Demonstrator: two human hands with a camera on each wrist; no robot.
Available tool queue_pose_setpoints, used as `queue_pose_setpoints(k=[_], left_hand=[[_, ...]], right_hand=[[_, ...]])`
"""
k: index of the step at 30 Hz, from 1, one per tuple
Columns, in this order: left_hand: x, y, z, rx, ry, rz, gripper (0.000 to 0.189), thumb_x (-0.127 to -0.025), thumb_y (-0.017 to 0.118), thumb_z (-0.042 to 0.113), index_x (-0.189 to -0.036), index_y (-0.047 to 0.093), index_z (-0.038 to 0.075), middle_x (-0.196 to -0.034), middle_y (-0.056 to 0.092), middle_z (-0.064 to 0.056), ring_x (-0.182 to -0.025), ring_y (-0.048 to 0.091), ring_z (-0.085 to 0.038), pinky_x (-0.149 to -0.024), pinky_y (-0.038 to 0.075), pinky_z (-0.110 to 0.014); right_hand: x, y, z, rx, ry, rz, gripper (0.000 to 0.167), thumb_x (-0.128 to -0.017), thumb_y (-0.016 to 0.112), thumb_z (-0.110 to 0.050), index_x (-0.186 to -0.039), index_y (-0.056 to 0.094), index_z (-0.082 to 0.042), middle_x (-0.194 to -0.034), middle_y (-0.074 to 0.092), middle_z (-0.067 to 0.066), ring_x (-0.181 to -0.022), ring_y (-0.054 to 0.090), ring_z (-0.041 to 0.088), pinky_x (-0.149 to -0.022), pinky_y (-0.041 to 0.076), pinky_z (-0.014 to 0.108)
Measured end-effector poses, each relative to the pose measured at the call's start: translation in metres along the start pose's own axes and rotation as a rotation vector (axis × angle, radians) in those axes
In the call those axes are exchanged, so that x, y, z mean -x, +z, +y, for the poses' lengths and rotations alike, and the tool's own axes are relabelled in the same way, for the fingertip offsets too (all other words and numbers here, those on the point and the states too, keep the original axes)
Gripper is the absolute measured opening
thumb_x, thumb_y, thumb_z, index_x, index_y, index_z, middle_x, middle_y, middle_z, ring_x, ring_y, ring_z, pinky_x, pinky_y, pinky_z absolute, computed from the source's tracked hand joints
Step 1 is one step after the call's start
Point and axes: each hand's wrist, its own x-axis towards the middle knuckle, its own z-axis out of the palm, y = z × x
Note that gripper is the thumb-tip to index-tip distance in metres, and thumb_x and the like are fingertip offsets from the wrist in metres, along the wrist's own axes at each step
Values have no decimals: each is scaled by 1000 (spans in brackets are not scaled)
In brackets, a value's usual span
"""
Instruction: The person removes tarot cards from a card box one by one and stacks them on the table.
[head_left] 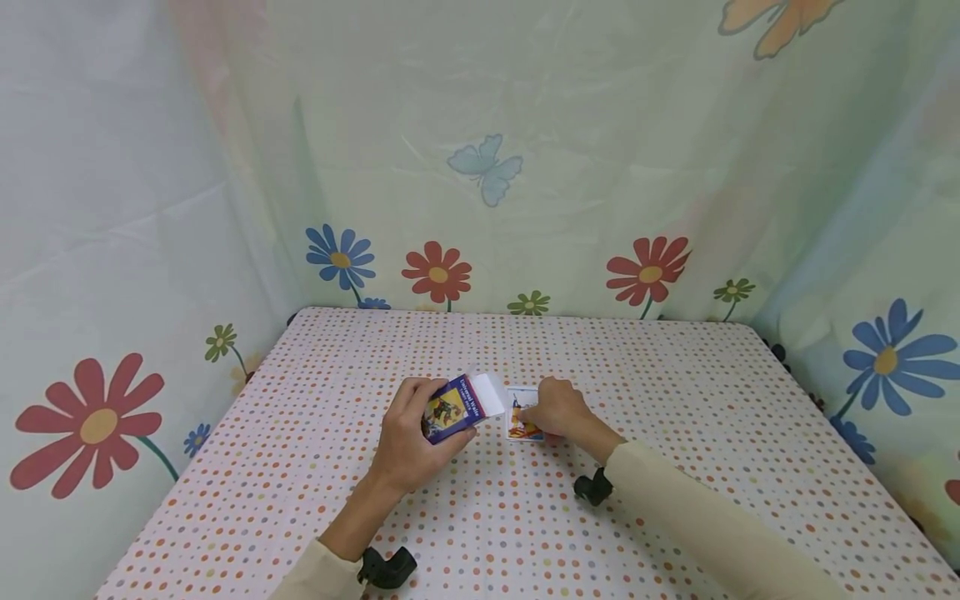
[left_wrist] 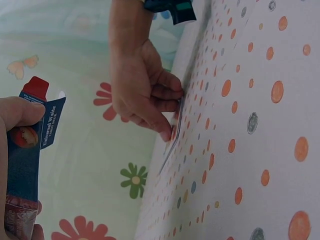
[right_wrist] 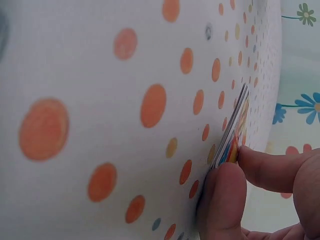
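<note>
My left hand (head_left: 408, 442) grips a dark blue tarot card box (head_left: 450, 410) above the table, its white flap raised toward the right. The lettering "Universal Waite" is legible on the box (left_wrist: 22, 165) in the left wrist view, where a red tab also sticks out. Right of the box, a thin stack of tarot cards (head_left: 523, 417) lies picture side up on the table. My right hand (head_left: 562, 408) pinches the near edge of these cards (right_wrist: 235, 135) between thumb and finger. The box's inside cannot be seen.
A dotted cloth covers the table (head_left: 480, 525). Around its back and sides hangs a pale curtain (head_left: 570, 192) printed with flowers and butterflies. Each wrist wears a black device (head_left: 386, 568). Small dark objects (head_left: 778, 352) show beyond the table's right edge.
</note>
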Motion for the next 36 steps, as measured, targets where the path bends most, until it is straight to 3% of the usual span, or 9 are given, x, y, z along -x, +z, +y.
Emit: queue_pose_setpoints(k=[11, 17, 20, 23, 28, 31, 36], left_hand=[[1, -1, 2, 6, -2, 0, 68, -71, 92, 30, -128, 62, 8, -119, 55, -10, -96, 58, -17, -69, 56, -28], [0, -2, 3, -5, -4, -7, 68, -71, 92, 30, -128, 62, 7, -119, 55, -10, -96, 57, -18, -69, 56, -29], [-1, -3, 3, -7, -5, -8, 69, -71, 92, 30, -128, 62, 7, -120, 55, -11, -96, 57, -18, -69, 56, -29], [-1, -3, 3, -17, -9, -6, 69, -71, 92, 30, -129, 62, 7, -121, 55, -11, -96, 58, -18, -70, 56, -29], [-1, -2, 1, -28, -12, -18, 69, -71, 92, 30, -128, 61, 7, -120, 55, -10, -98, 58, -19, -72, 56, -31], [-1, -1, 1, -25, -9, -21, 68, -71, 92, 30, -128, 62, 6, -120, 55, -10, -98, 57, -19, -72, 56, -31], [0, 0, 0, -15, -3, -20, 68, -71, 92, 30, -127, 62, 6, -119, 55, -9, -97, 57, -17, -71, 56, -30]], right_hand=[[3, 0, 0, 0, 2, -15, 38, -89, 78, -31, -96, 59, 2, -65, 64, 11, -43, 64, 18, -38, 47, 23], [7, -1, -4, -25, -2, 7, 34, -90, 75, -30, -83, 62, 1, -54, 65, 11, -42, 63, 20, -37, 46, 25], [9, -1, -6, -30, -38, 60, 31, -90, 71, -27, -85, 61, 2, -58, 62, 10, -43, 59, 20, -38, 44, 25], [12, 1, -9, -68, -96, 154, 31, -90, 64, -24, -101, 59, 4, -63, 55, 7, -46, 48, 17, -43, 39, 28], [23, 3, -18, -256, -188, 309, 36, -93, 55, -21, -124, 54, -3, -58, 51, 3, -44, 36, 12, -45, 32, 28], [36, 2, -27, -426, -259, 404, 26, -94, 53, -16, -118, 57, -6, -61, 52, 2, -43, 38, 12, -41, 31, 27], [61, 1, -43, -656, -421, 519, 12, -94, 56, -9, -104, 62, -6, -70, 54, 4, -51, 44, 14, -45, 35, 25]])
